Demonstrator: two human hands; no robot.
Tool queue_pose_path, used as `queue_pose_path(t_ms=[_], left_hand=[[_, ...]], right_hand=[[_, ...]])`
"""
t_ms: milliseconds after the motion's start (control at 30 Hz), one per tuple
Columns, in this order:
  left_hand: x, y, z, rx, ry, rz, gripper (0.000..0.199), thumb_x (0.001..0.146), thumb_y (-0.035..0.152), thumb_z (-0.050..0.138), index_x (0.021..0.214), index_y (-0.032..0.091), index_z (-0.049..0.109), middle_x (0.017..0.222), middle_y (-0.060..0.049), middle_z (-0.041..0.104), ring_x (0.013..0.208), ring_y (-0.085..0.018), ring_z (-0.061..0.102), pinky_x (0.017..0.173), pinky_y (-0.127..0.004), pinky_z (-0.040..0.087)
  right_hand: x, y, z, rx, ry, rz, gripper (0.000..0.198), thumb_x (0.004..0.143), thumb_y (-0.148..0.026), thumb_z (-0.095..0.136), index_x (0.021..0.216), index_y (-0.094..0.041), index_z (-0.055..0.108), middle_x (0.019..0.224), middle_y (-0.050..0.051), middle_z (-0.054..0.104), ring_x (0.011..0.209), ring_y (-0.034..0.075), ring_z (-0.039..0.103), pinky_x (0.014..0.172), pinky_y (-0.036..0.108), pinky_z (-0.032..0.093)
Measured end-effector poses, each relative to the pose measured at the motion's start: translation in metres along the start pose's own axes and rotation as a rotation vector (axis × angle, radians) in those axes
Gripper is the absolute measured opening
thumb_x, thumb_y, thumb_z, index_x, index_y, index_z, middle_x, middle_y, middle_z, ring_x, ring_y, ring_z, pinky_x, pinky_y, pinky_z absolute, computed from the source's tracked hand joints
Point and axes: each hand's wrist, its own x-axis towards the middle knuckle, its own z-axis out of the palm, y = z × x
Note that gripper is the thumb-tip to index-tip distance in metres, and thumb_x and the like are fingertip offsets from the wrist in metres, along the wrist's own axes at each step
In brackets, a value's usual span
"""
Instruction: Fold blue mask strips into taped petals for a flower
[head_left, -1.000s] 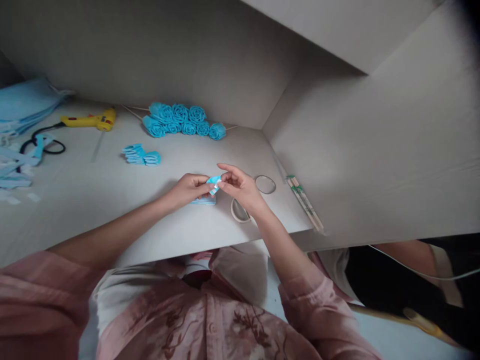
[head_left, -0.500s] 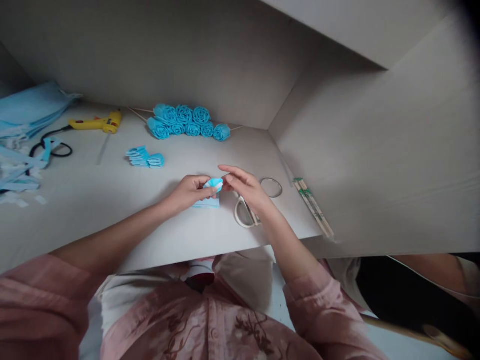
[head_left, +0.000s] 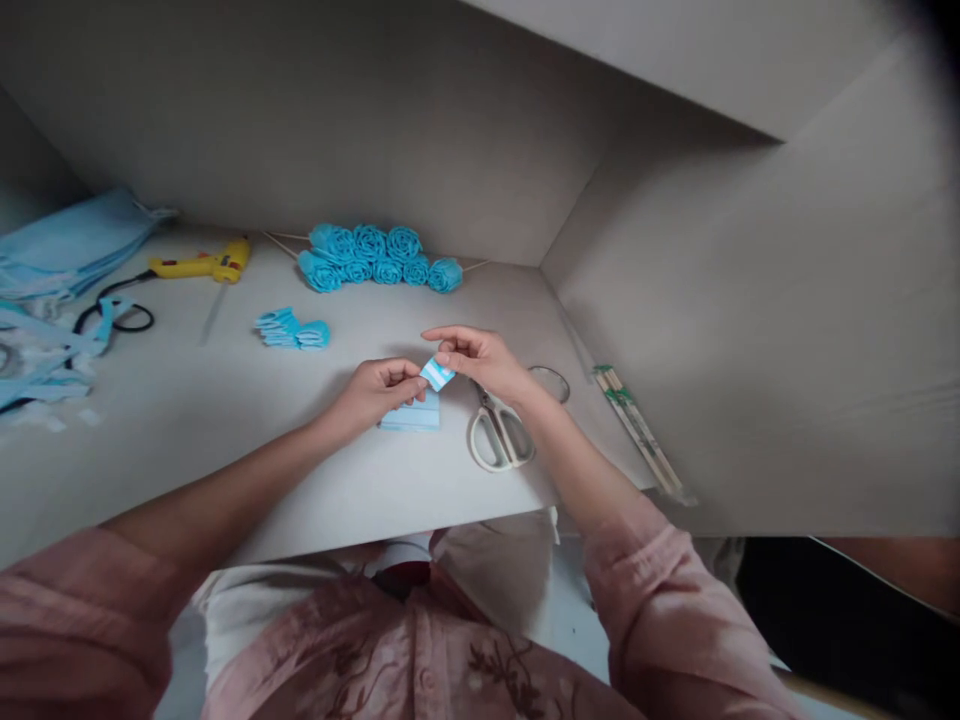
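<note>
Between my two hands, above the table, is a small folded piece of blue-and-white mask fabric [head_left: 437, 374]. My left hand [head_left: 382, 388] pinches its left corner between thumb and fingertips. The thumb and fingers of my right hand [head_left: 480, 358] grip its upper right side, with the index finger stretched out to the left. Flat on the table under the hands lies a light blue fabric piece [head_left: 411, 414], partly hidden by my left fingers. White-handled scissors [head_left: 499, 435] lie beside it, their blades partly under my right hand.
Blue fabric roses [head_left: 371, 258] on sticks lie at the back. Pleated blue pieces [head_left: 292, 330] sit left of centre. A yellow glue gun [head_left: 201, 263], blue masks [head_left: 71, 245] and scraps [head_left: 45, 365] are at left. Right are a metal ring [head_left: 551, 382] and packed sticks [head_left: 637, 430].
The held piece has turned and now shows as a flatter blue-and-white square. My right hand has moved left and closed on it. The view has shifted slightly.
</note>
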Motion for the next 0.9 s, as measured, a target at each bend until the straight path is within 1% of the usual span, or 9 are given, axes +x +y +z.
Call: queue_pose_path(t_ms=[167, 300, 367, 433, 533, 667, 800, 833, 900], left_hand=[[0.001, -0.002, 0.001, 0.02, 0.006, -0.009, 0.027, 0.072, 0.042, 0.066, 0.068, 0.016, 0.061, 0.062, 0.001, 0.059, 0.056, -0.009, 0.046, 0.054, -0.022, 0.037], [-0.001, 0.0, 0.0, 0.065, -0.043, -0.002, 0.026, 0.076, 0.043, 0.062, 0.071, 0.017, 0.062, 0.066, 0.0, 0.061, 0.058, -0.01, 0.048, 0.055, -0.023, 0.037], [-0.002, 0.002, 0.001, 0.083, -0.073, 0.007, 0.03, 0.081, 0.045, 0.058, 0.075, 0.017, 0.064, 0.071, -0.002, 0.064, 0.061, -0.011, 0.049, 0.057, -0.023, 0.038], [-0.003, 0.003, 0.001, 0.099, -0.077, 0.018, 0.032, 0.082, 0.047, 0.057, 0.077, 0.017, 0.063, 0.072, -0.002, 0.064, 0.062, -0.012, 0.05, 0.058, -0.024, 0.038], [-0.003, 0.003, 0.003, 0.128, -0.045, 0.045, 0.029, 0.079, 0.045, 0.06, 0.073, 0.017, 0.06, 0.067, 0.0, 0.059, 0.06, -0.011, 0.048, 0.056, -0.024, 0.035], [-0.002, 0.001, 0.004, 0.135, 0.003, 0.043, 0.027, 0.075, 0.042, 0.063, 0.068, 0.017, 0.057, 0.061, 0.003, 0.05, 0.055, -0.009, 0.04, 0.052, -0.023, 0.029], [-0.001, 0.002, 0.002, 0.04, 0.06, 0.027, 0.027, 0.074, 0.042, 0.065, 0.069, 0.017, 0.057, 0.062, 0.003, 0.052, 0.055, -0.009, 0.041, 0.053, -0.022, 0.031], [-0.001, 0.002, 0.001, 0.016, 0.08, 0.027, 0.028, 0.073, 0.042, 0.066, 0.069, 0.017, 0.057, 0.062, 0.002, 0.053, 0.055, -0.009, 0.042, 0.053, -0.022, 0.032], [-0.001, 0.002, 0.0, -0.019, 0.122, 0.03, 0.028, 0.073, 0.043, 0.067, 0.069, 0.017, 0.057, 0.063, 0.002, 0.054, 0.056, -0.009, 0.042, 0.053, -0.022, 0.033]], right_hand=[[-0.009, 0.007, 0.007, 0.003, 0.037, 0.009, 0.038, 0.084, -0.043, 0.065, 0.114, -0.02, 0.068, 0.084, 0.0, 0.062, 0.075, 0.011, 0.056, 0.072, 0.026, 0.048], [-0.012, 0.01, 0.011, 0.025, 0.046, -0.006, 0.042, 0.08, -0.043, 0.07, 0.116, -0.021, 0.067, 0.086, 0.0, 0.064, 0.075, 0.011, 0.057, 0.072, 0.025, 0.048], [-0.012, 0.012, 0.013, 0.038, 0.067, -0.019, 0.044, 0.079, -0.041, 0.072, 0.118, -0.022, 0.065, 0.084, -0.001, 0.064, 0.073, 0.01, 0.057, 0.071, 0.025, 0.048], [-0.012, 0.013, 0.016, 0.026, 0.082, -0.027, 0.045, 0.079, -0.039, 0.072, 0.12, -0.022, 0.064, 0.081, -0.002, 0.062, 0.071, 0.01, 0.056, 0.07, 0.025, 0.047], [-0.013, 0.012, 0.02, -0.008, 0.09, -0.023, 0.046, 0.079, -0.039, 0.072, 0.12, -0.022, 0.064, 0.08, -0.002, 0.062, 0.07, 0.01, 0.056, 0.068, 0.025, 0.047], [-0.014, 0.011, 0.02, 0.014, 0.14, -0.013, 0.046, 0.082, -0.046, 0.068, 0.121, -0.022, 0.064, 0.079, -0.001, 0.064, 0.069, 0.011, 0.056, 0.068, 0.025, 0.049], [-0.014, 0.009, 0.017, 0.137, 0.2, 0.046, 0.05, 0.085, -0.056, 0.061, 0.123, -0.023, 0.063, 0.085, 0.001, 0.066, 0.07, 0.012, 0.06, 0.067, 0.027, 0.053], [-0.014, 0.009, 0.016, 0.169, 0.193, 0.061, 0.051, 0.084, -0.058, 0.061, 0.121, -0.022, 0.063, 0.085, 0.002, 0.066, 0.07, 0.012, 0.061, 0.066, 0.028, 0.053], [-0.014, 0.007, 0.017, 0.197, 0.164, 0.09, 0.05, 0.082, -0.061, 0.062, 0.11, -0.02, 0.066, 0.082, 0.003, 0.066, 0.069, 0.013, 0.062, 0.065, 0.028, 0.053]])
